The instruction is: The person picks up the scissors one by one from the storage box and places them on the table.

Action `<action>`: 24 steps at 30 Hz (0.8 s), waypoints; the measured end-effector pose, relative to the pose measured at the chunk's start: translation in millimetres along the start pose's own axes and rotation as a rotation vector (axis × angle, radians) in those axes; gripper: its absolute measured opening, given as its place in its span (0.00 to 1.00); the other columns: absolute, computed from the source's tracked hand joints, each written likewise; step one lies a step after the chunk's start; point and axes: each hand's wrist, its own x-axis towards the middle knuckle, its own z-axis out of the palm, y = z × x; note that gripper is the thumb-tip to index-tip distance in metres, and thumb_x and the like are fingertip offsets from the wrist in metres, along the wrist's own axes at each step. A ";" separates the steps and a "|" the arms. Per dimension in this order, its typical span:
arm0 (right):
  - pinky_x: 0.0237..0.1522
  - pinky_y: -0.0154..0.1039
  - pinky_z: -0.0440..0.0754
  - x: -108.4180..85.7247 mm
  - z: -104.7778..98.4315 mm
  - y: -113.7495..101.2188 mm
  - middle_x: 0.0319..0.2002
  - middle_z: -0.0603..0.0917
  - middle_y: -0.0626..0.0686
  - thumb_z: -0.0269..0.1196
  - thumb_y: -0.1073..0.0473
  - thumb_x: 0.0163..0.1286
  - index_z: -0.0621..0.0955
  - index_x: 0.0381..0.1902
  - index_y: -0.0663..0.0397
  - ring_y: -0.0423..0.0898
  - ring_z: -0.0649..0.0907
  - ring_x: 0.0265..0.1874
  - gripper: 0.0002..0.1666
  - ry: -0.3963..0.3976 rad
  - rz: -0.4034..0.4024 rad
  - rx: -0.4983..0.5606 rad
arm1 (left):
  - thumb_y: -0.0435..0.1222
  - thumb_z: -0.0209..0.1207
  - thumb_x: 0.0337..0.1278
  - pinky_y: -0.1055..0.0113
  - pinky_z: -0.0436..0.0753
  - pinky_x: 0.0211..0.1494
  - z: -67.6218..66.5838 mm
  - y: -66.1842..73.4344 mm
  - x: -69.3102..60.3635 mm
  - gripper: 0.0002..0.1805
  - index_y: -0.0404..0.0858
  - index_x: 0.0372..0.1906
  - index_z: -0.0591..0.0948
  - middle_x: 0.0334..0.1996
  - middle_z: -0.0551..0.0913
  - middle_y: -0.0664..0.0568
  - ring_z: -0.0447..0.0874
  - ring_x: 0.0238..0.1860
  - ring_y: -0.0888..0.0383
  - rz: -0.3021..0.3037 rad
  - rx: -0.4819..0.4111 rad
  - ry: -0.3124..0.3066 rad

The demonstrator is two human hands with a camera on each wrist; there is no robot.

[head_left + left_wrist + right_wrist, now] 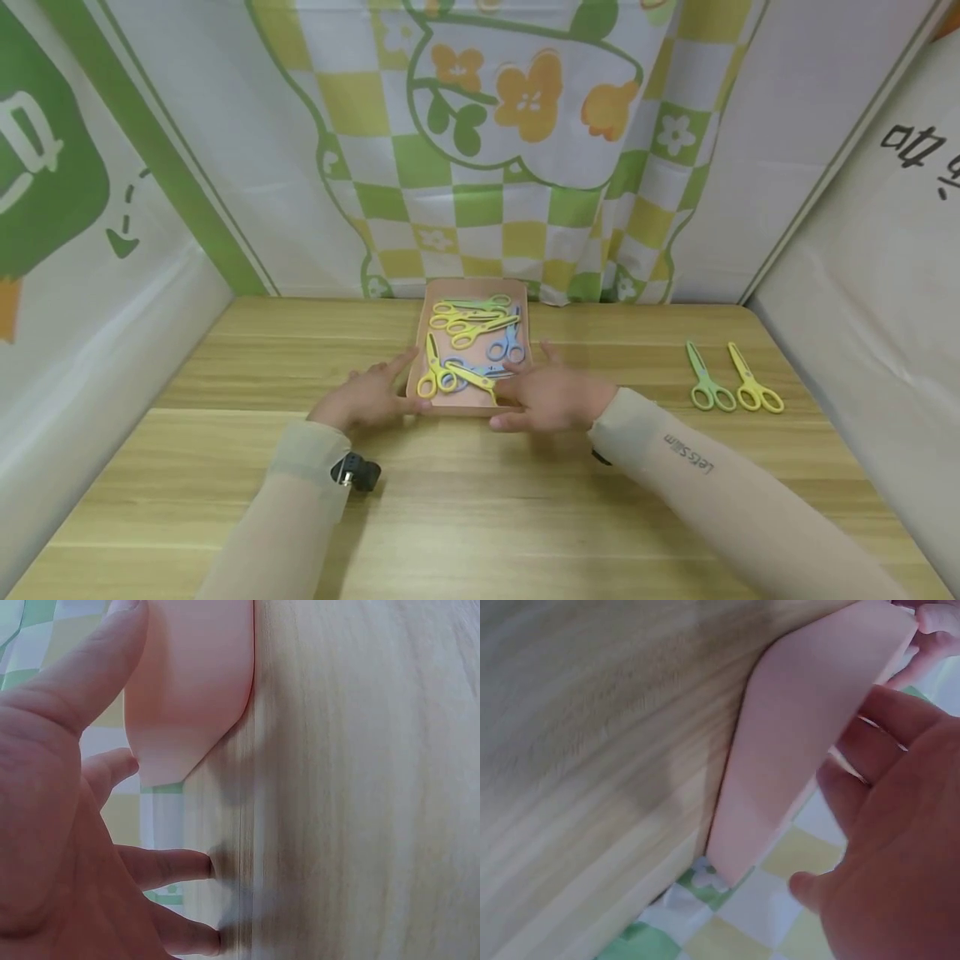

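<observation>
A shallow pink box (pixel 465 411) stands at the back middle of the table with several small scissors lying in it. Among them are yellow scissors (pixel 437 377), blue scissors (pixel 507 340) and green-handled scissors (pixel 495 302). My left hand (pixel 372 397) is at the box's left side, fingers spread, its thumb by the near left corner. In the left wrist view the thumb lies against the pink wall. Slightly blurred, my right hand (pixel 553 396) reaches over the near right corner, fingers bent loosely across the rim beside yellow scissors (pixel 471 375). No scissors show in its grasp.
Green scissors (pixel 707 379) and another yellow pair (pixel 752 379) lie side by side on the wooden table (pixel 480 517) to the right. A checked, flowered curtain (pixel 525 208) hangs behind the box. White printed panels (pixel 862 275) flank the table.
</observation>
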 end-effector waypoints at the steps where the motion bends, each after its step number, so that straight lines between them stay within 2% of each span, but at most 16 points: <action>1: 0.68 0.69 0.34 1.7 0.9 -0.6 0.66 0.76 0.48 0.43 0.24 0.72 0.76 0.65 0.47 0.51 0.60 0.73 0.42 -0.007 0.010 0.012 | 0.63 0.64 0.55 0.23 0.43 0.63 0.2 0.4 -0.2 0.56 0.55 0.81 0.46 0.74 0.52 0.28 0.41 0.69 0.18 -0.007 -0.003 -0.002; 3: 0.68 0.70 0.35 4.8 2.4 -0.9 0.64 0.77 0.47 0.43 0.24 0.72 0.77 0.61 0.45 0.52 0.60 0.73 0.39 -0.010 0.031 0.025 | 0.63 0.64 0.55 0.22 0.44 0.62 0.7 1.4 -0.7 0.56 0.55 0.81 0.46 0.74 0.52 0.27 0.41 0.68 0.16 -0.007 -0.001 -0.006; 5: 0.68 0.70 0.34 7.1 2.7 -0.5 0.66 0.75 0.47 0.44 0.25 0.72 0.76 0.63 0.46 0.53 0.59 0.74 0.40 -0.007 0.054 0.054 | 0.64 0.64 0.54 0.22 0.44 0.62 1.3 1.9 -1.0 0.57 0.55 0.81 0.46 0.74 0.52 0.27 0.41 0.68 0.16 -0.005 -0.002 -0.009; 8: 0.68 0.70 0.32 10.3 2.6 0.8 0.66 0.75 0.46 0.44 0.23 0.71 0.77 0.61 0.43 0.54 0.56 0.75 0.39 -0.010 0.076 0.073 | 0.65 0.64 0.52 0.22 0.43 0.63 1.7 1.8 -1.3 0.58 0.54 0.81 0.46 0.74 0.53 0.28 0.40 0.68 0.16 -0.002 -0.009 -0.006; 11: 0.68 0.69 0.31 14.0 2.5 4.1 0.69 0.72 0.49 0.43 0.23 0.71 0.75 0.67 0.46 0.54 0.55 0.75 0.43 -0.013 0.100 0.122 | 0.65 0.64 0.51 0.24 0.41 0.65 1.7 1.5 -1.7 0.59 0.53 0.81 0.47 0.74 0.54 0.28 0.42 0.70 0.20 0.006 -0.017 0.002; 13: 0.69 0.67 0.37 17.3 1.6 8.5 0.72 0.67 0.53 0.46 0.28 0.74 0.74 0.69 0.50 0.56 0.57 0.74 0.41 0.040 0.130 0.175 | 0.64 0.65 0.52 0.27 0.39 0.67 1.9 1.4 -1.5 0.59 0.52 0.81 0.47 0.74 0.54 0.28 0.43 0.72 0.24 0.012 -0.018 0.007; 14: 0.71 0.65 0.41 19.2 1.1 11.7 0.73 0.66 0.56 0.49 0.32 0.75 0.74 0.69 0.53 0.57 0.59 0.74 0.39 0.092 0.158 0.217 | 0.64 0.65 0.52 0.28 0.39 0.68 2.0 1.6 -1.8 0.58 0.51 0.81 0.47 0.74 0.55 0.29 0.44 0.73 0.27 0.016 -0.016 0.009; 16: 0.69 0.59 0.59 23.9 1.1 19.8 0.68 0.73 0.60 0.56 0.43 0.75 0.78 0.65 0.58 0.57 0.70 0.67 0.31 0.216 0.244 0.329 | 0.63 0.65 0.53 0.29 0.38 0.68 2.2 1.2 -1.4 0.58 0.50 0.81 0.47 0.73 0.55 0.28 0.45 0.73 0.28 0.027 -0.011 0.008; 18: 0.56 0.51 0.76 27.4 0.0 27.5 0.56 0.82 0.60 0.62 0.52 0.71 0.83 0.54 0.61 0.55 0.81 0.53 0.21 0.319 0.345 0.451 | 0.64 0.65 0.53 0.27 0.39 0.67 2.2 0.6 -1.3 0.58 0.52 0.81 0.46 0.74 0.54 0.29 0.43 0.72 0.25 0.014 -0.015 0.001; 19: 0.48 0.47 0.80 28.8 -0.6 30.8 0.49 0.85 0.59 0.64 0.55 0.70 0.85 0.49 0.61 0.53 0.83 0.45 0.17 0.348 0.396 0.507 | 0.64 0.65 0.52 0.27 0.39 0.67 1.9 0.5 -1.5 0.58 0.52 0.81 0.46 0.74 0.53 0.28 0.42 0.72 0.24 0.012 -0.014 -0.001; 21: 0.35 0.41 0.80 31.8 -0.9 36.5 0.34 0.87 0.53 0.65 0.58 0.67 0.87 0.40 0.61 0.48 0.81 0.30 0.11 0.351 0.464 0.581 | 0.64 0.64 0.52 0.25 0.39 0.65 1.2 -0.2 -1.6 0.59 0.52 0.81 0.45 0.74 0.53 0.28 0.41 0.71 0.22 0.012 -0.012 -0.007; 24: 0.29 0.39 0.78 35.9 -3.7 38.3 0.26 0.85 0.51 0.64 0.60 0.64 0.87 0.29 0.60 0.46 0.78 0.23 0.09 0.272 0.499 0.560 | 0.63 0.65 0.53 0.26 0.38 0.66 -0.2 -0.1 -2.1 0.58 0.53 0.81 0.45 0.74 0.53 0.28 0.42 0.71 0.23 0.007 -0.008 -0.007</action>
